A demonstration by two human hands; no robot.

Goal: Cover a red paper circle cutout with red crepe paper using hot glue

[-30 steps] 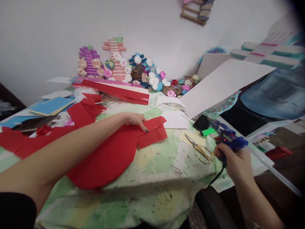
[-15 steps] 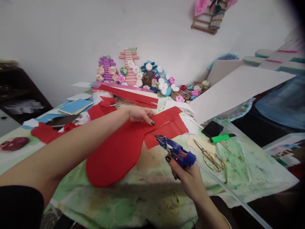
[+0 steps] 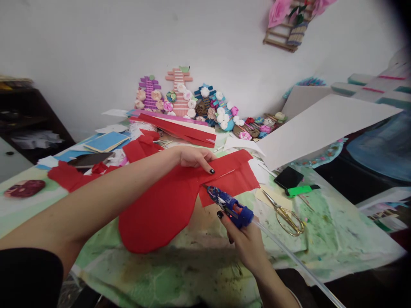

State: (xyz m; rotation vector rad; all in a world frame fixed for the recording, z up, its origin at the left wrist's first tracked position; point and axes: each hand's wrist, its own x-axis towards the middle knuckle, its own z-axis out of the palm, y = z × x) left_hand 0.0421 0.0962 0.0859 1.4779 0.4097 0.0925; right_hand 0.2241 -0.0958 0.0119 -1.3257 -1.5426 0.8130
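Observation:
A rounded red shape (image 3: pixel 157 209), paper-covered by its look, lies on the table with a narrow neck running up to the right. My left hand (image 3: pixel 195 159) grips it at that neck, thumb on top and the other fingers partly hidden. Under and past the neck spreads a flat piece of red crepe paper (image 3: pixel 237 179) with a thin pale line of glue on it. In my right hand (image 3: pixel 245 239) is a blue hot glue gun (image 3: pixel 229 205) with a long clear glue stick (image 3: pixel 298 261) out of its back. The nozzle is at the red paper's left edge, near the neck.
Gold-handled scissors (image 3: pixel 289 220), a green glue-gun-sized marker-like item (image 3: pixel 300 191) and a black square (image 3: pixel 288 177) lie to the right. White board (image 3: pixel 321 124) leans behind them. Red scraps (image 3: pixel 70 175) and blue card (image 3: pixel 105 142) are at left; decorated pineapple-like crafts (image 3: pixel 180 94) stand behind.
My right hand has brought the glue gun left and slightly down, so its nozzle is nearer the neck of the red shape. My left hand keeps its hold; the whole view has shifted slightly.

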